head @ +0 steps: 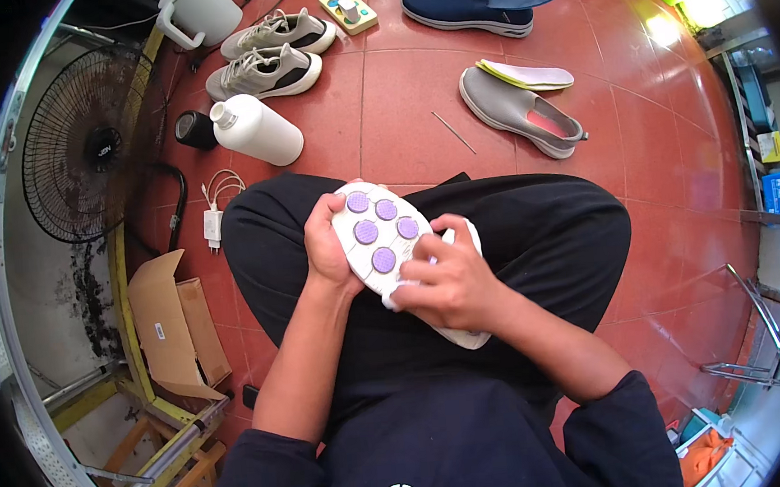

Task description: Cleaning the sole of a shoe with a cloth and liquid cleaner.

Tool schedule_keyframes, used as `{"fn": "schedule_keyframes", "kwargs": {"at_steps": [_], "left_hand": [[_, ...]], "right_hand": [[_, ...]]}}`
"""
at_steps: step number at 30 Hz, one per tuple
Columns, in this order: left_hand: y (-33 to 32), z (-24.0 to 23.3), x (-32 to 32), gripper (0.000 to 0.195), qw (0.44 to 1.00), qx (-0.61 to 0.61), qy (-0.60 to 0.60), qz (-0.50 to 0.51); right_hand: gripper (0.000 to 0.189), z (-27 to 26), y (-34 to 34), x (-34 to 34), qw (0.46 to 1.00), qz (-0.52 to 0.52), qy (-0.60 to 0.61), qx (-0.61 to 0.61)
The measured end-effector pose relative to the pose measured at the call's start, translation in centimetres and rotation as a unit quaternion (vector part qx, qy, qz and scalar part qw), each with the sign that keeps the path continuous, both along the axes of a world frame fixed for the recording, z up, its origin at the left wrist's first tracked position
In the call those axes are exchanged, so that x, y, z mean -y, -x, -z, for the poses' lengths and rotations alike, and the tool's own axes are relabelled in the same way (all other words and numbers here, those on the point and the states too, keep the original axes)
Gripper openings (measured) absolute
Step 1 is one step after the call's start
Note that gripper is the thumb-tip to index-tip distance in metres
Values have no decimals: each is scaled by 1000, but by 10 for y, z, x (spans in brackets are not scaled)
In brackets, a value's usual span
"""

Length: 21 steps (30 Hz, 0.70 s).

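My left hand [329, 241] grips the forefoot of a shoe, its white outsole [361, 253] turned up above my lap. Round purple tread pads stand out on that sole. Bent over its middle is my right hand [457, 286], the fingers pinching a small white cloth or tissue [390, 300] against the sole's edge. Most of this white piece is hidden by the fingers. The heel end [468, 336] shows below my right hand, and the shoe's upper is out of sight underneath.
Ahead on the red tiles lie a grey slip-on shoe [509, 109], an insole [541, 80] and a thin stick [453, 132]. Navy shoes [462, 14], grey sneakers [263, 72] and a white bottle [263, 133] stand farther off. A cardboard box [157, 314] and fan [71, 143] are left.
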<state>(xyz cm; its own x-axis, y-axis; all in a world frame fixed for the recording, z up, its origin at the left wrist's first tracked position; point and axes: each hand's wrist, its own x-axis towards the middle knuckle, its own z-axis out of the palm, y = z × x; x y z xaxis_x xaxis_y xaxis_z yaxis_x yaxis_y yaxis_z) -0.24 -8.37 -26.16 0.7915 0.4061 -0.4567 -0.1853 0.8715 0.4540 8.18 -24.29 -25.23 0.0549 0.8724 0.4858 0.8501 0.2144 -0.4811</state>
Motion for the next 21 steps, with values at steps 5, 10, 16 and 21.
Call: {"fn": "schedule_keyframes", "kwargs": {"at_steps": [5,10,16,21], "left_hand": [[4,9,-3,36,1000,5,-6,19],[2,3,0,35,1000,2,5,6],[6,7,-2,36,1000,6,3,2],[8,7,-3,37,999,20,-12,26]], "right_hand": [[16,7,-12,-1,1000,8,11,-22],[16,9,-21,-1,997,74,14,3],[15,5,-23,-1,998,56,1,0],[9,15,-36,2,992,120,47,-18]]}}
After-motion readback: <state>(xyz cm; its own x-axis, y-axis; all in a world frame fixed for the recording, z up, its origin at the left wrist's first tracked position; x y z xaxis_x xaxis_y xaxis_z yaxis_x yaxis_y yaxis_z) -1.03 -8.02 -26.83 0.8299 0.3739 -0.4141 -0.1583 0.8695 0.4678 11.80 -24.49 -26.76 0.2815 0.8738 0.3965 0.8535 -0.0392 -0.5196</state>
